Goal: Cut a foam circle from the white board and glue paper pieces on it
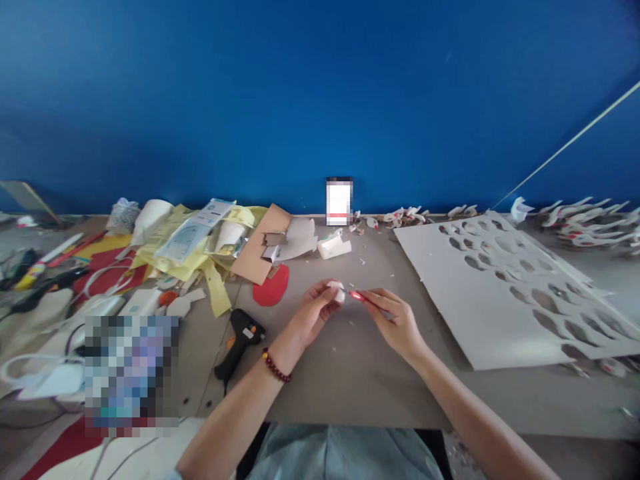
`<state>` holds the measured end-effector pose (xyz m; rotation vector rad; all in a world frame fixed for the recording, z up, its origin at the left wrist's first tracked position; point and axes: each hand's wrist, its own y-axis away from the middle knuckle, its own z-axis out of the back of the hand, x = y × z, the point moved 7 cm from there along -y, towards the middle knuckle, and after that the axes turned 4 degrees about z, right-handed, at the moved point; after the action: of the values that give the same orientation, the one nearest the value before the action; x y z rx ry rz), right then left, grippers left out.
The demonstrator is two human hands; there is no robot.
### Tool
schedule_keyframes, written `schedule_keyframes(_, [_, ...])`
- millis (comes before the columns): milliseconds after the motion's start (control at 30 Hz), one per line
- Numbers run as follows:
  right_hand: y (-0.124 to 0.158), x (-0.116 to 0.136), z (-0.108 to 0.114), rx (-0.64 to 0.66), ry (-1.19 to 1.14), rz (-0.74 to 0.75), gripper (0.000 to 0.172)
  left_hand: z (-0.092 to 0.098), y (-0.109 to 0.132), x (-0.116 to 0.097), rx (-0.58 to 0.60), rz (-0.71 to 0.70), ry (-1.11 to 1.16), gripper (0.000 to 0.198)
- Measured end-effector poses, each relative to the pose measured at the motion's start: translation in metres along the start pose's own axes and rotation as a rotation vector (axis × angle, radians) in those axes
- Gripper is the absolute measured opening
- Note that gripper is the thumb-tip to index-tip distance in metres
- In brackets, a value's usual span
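Observation:
My left hand [317, 308] is closed on a small white piece [336, 291], pinched between thumb and fingers above the table. In my right hand [395, 319] is a slim red tool [357, 295], probably a craft knife, its thin tip touching or very near the white piece; the exact contact is too small to tell. On the table left of my left hand lies a black hot glue gun [243, 343]. A red rounded cut-out [271, 285] and a curled white piece [335, 247] lie beyond my hands.
A large white sheet with many oval holes [460, 320] covers the right side. Several white cut-outs [590, 223] are heaped behind it. Brown cardboard [267, 243], yellow paper [217, 293] and a red-handled clutter of tools crowd the left. A blurred upright screen [339, 201] leans on the blue wall [320, 100].

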<state>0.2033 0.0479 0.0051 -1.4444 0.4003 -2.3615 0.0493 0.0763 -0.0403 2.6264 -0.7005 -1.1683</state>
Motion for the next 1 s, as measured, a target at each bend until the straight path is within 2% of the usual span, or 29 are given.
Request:
schedule_keyframes(100, [0.000, 0.000, 0.000, -0.007, 0.003, 0.013, 0.025, -0.001, 0.000, 0.000, 0.019, -0.008, 0.014, 0.038])
schedule_keyframes(300, [0.001, -0.001, 0.000, 0.007, 0.001, 0.007, 0.024, -0.003, 0.000, -0.004, 0.033, -0.047, 0.024, 0.036])
schedule_keyframes(600, [0.001, -0.001, -0.001, -0.014, 0.011, 0.018, 0.023, -0.003, -0.002, 0.000, 0.009, -0.039, -0.021, 0.041])
schedule_keyframes(1000, [0.001, 0.001, 0.000, -0.024, 0.026, 0.022, 0.024, -0.006, 0.002, -0.011, 0.009, -0.079, -0.013, 0.034])
